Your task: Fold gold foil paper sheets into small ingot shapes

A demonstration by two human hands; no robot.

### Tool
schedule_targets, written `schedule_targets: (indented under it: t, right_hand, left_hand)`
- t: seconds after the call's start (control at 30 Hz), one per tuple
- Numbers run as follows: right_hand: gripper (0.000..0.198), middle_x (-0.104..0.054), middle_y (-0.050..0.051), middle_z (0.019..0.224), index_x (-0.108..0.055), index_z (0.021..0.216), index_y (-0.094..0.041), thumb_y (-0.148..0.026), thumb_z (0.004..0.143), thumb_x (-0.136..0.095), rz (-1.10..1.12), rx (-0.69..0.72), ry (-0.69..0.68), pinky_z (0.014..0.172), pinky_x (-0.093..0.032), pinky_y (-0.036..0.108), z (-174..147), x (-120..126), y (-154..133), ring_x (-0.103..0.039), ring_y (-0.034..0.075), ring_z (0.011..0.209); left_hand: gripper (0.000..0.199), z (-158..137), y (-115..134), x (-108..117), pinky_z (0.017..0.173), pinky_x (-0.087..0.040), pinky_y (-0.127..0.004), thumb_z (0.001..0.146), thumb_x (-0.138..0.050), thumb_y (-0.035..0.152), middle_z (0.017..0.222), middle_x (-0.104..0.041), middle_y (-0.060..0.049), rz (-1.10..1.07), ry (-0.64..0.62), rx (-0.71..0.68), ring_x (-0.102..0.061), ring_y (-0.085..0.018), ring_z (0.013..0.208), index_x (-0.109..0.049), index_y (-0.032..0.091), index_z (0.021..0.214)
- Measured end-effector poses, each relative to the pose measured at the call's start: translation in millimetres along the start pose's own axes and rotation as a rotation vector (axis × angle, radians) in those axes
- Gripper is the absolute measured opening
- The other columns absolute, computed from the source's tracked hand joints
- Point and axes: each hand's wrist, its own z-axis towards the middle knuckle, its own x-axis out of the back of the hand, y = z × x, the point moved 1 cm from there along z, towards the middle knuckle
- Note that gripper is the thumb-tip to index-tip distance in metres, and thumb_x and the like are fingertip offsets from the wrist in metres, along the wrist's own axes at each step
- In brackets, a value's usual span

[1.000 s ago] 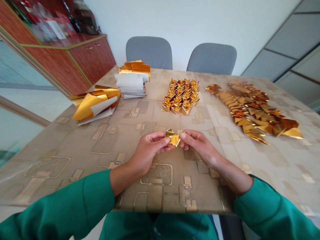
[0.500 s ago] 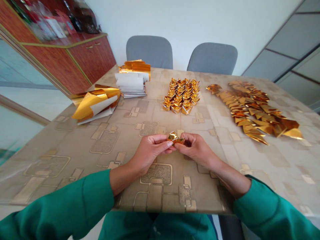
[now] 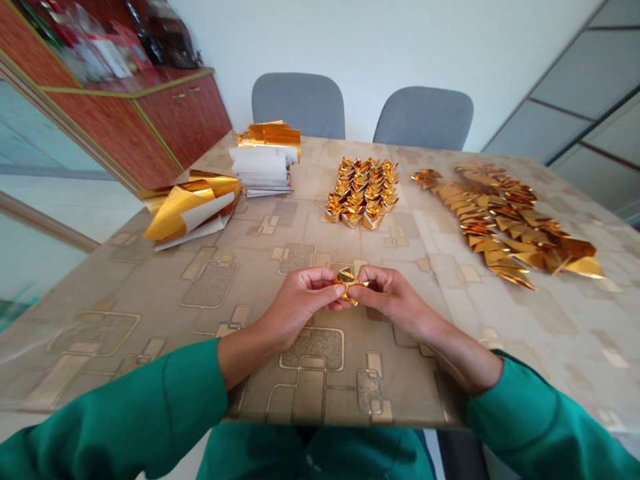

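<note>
Between my two hands is a small piece of folded gold foil paper [image 3: 346, 275], held above the patterned tablecloth near the front of the table. My left hand [image 3: 303, 297] pinches its left side between thumb and fingers. On its right side, my right hand [image 3: 393, 293] grips it with thumb and curled forefinger. The fingertips cover part of the folds. Beyond my hands, folded gold paper ingots [image 3: 361, 193] stand together in tight rows. At the right lie overlapping rows of flatter folded gold pieces [image 3: 500, 223].
Loose gold sheets [image 3: 193, 207] lie curled at the left, beside a stack of white-backed gold paper [image 3: 263, 167]. Two grey chairs [image 3: 299, 100] [image 3: 424, 113] stand behind the table [image 3: 240, 267]. A reddish wooden cabinet [image 3: 175, 120] is at the back left.
The gold paper piece has turned a little between my fingers, and a fold now shows below my thumbs. Both hands stay in nearly the same place.
</note>
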Motion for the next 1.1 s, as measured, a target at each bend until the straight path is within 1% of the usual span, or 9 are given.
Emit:
schedule_targets:
  t: [0.13,0.27,0.37,0.53,0.7,0.8,0.93,1.03,1.1]
  right_hand:
    - [0.043,-0.05,-0.004,0.064,-0.055,0.072,-0.019,-0.06,0.078,-0.067,0.036,-0.042,-0.053,0.054,-0.03,0.024,0.2,3.1,-5.5,-0.039,0.009,0.057]
    - [0.045,-0.048,-0.004,0.062,-0.054,0.068,-0.019,-0.061,0.079,-0.065,-0.014,-0.014,-0.016,0.053,-0.029,0.024,0.7,3.2,-6.1,-0.037,0.009,0.056]
    - [0.045,-0.042,-0.006,0.058,-0.049,0.064,-0.02,-0.059,0.08,-0.064,-0.017,0.025,0.02,0.051,-0.027,0.024,1.6,0.7,-2.5,-0.033,0.009,0.053]
    - [0.045,-0.038,-0.007,0.057,-0.045,0.063,-0.021,-0.057,0.084,-0.062,0.006,0.041,0.084,0.049,-0.026,0.024,1.7,-0.5,0.9,-0.031,0.008,0.051]
    - [0.04,-0.044,-0.005,0.062,-0.053,0.071,-0.02,-0.056,0.086,-0.06,-0.043,0.026,-0.025,0.051,-0.027,0.024,-0.3,-2.3,-2.2,-0.035,0.009,0.055]
    - [0.04,-0.046,-0.004,0.064,-0.054,0.071,-0.02,-0.057,0.084,-0.061,-0.049,0.046,-0.043,0.053,-0.027,0.025,-0.7,-3.8,-2.6,-0.035,0.01,0.057]
    - [0.043,-0.049,-0.003,0.062,-0.055,0.069,-0.02,-0.059,0.085,-0.06,-0.008,0.026,-0.037,0.055,-0.031,0.025,-0.8,-1.3,-3.2,-0.04,0.01,0.057]
    - [0.048,-0.057,0.001,0.067,-0.059,0.07,-0.019,-0.063,0.089,-0.052,0.005,0.012,-0.011,0.061,-0.038,0.027,-2.1,2.3,-7.0,-0.048,0.013,0.063]
    - [0.046,-0.057,0.0,0.068,-0.06,0.072,-0.019,-0.061,0.088,-0.055,-0.01,0.001,0.0,0.062,-0.039,0.027,-3.1,1.9,-9.5,-0.048,0.013,0.064]
  left_hand:
    - [0.015,-0.3,0.4,0.0,0.059,-0.05,-0.02,0.071,-0.079,0.024,0.068,-0.07,-0.001,-0.033,0.007,-0.001,-0.066,-0.011,0.062,-0.07,0.014,0.077]
    - [0.019,-1.6,1.8,-1.8,0.059,-0.05,-0.02,0.07,-0.081,0.022,0.069,-0.071,-0.002,-0.039,0.004,-0.016,-0.067,-0.011,0.061,-0.069,0.014,0.082]
    - [0.024,-1.8,-0.4,-2.6,0.062,-0.053,-0.02,0.071,-0.081,0.024,0.073,-0.073,-0.003,-0.161,0.04,0.033,-0.068,-0.011,0.063,-0.067,0.014,0.087]
    - [0.026,-1.1,-4.2,-2.6,0.065,-0.055,-0.019,0.068,-0.083,0.021,0.078,-0.074,-0.004,-0.3,0.069,0.131,-0.07,-0.01,0.066,-0.066,0.013,0.084]
    - [0.024,-2.2,-2.7,-2.2,0.059,-0.052,-0.018,0.068,-0.083,0.024,0.068,-0.07,0.0,-0.185,0.091,0.021,-0.065,-0.008,0.058,-0.064,0.013,0.079]
    - [0.024,-2.6,-1.9,-2.6,0.058,-0.05,-0.019,0.068,-0.083,0.026,0.064,-0.068,0.0,-0.104,0.068,0.007,-0.063,-0.009,0.057,-0.064,0.013,0.076]
    - [0.025,-0.9,-1.7,-2.0,0.058,-0.05,-0.019,0.066,-0.084,0.025,0.066,-0.068,0.0,-0.166,0.08,0.022,-0.062,-0.008,0.058,-0.065,0.013,0.076]
    - [0.025,1.4,-1.9,-0.3,0.06,-0.051,-0.019,0.064,-0.085,0.025,0.069,-0.069,0.0,-0.239,0.161,0.009,-0.063,-0.008,0.06,-0.066,0.014,0.077]
    - [0.025,2.5,-1.7,0.9,0.061,-0.051,-0.018,0.063,-0.085,0.025,0.069,-0.069,0.0,-0.26,0.206,-0.007,-0.063,-0.008,0.061,-0.066,0.014,0.076]
